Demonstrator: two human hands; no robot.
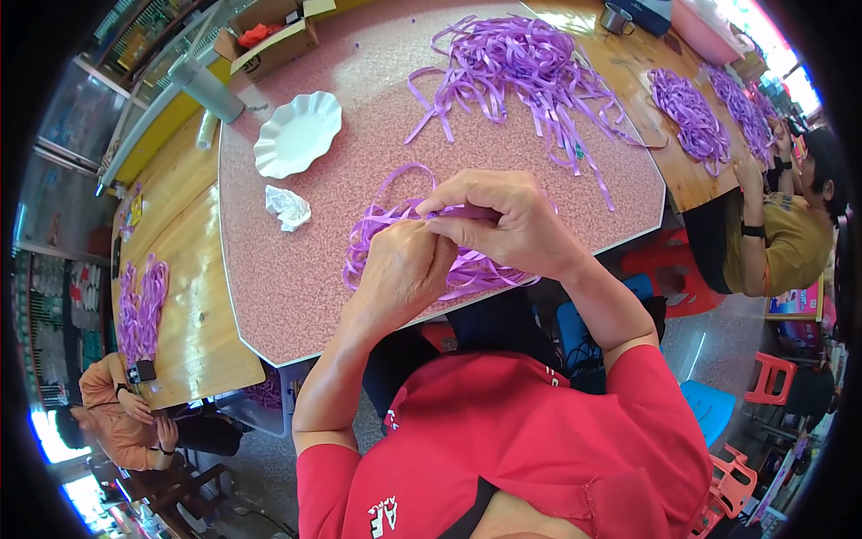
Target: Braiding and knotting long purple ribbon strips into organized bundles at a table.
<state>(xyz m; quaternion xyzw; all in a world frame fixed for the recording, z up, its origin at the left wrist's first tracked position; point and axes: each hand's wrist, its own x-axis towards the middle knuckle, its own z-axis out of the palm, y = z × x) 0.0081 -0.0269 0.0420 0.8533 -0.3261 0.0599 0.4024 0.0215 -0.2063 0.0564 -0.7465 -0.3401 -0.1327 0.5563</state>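
Observation:
Over the near part of the pink speckled table [296, 296], my two hands meet at the fingertips. My right hand [512, 216] is closed in a pinch on a purple ribbon [473, 213], a short length of which shows under its curled fingers. My left hand [406, 265] is closed against it, its back turned up, with fingers curled round the same ribbon and mostly hidden. Below both hands lies a loose pile of purple ribbons [480, 274], one loop rising behind my left hand. A larger heap of purple ribbons [512, 67] spreads across the table's far side.
A white scalloped plate [299, 135] and crumpled tissue [287, 208] lie left of my hands. Behind them stand a pale tumbler [206, 88] and an open cardboard box [274, 40]. Co-workers sit at wooden side tables [189, 296] bearing more ribbons. Red and blue stools stand at right.

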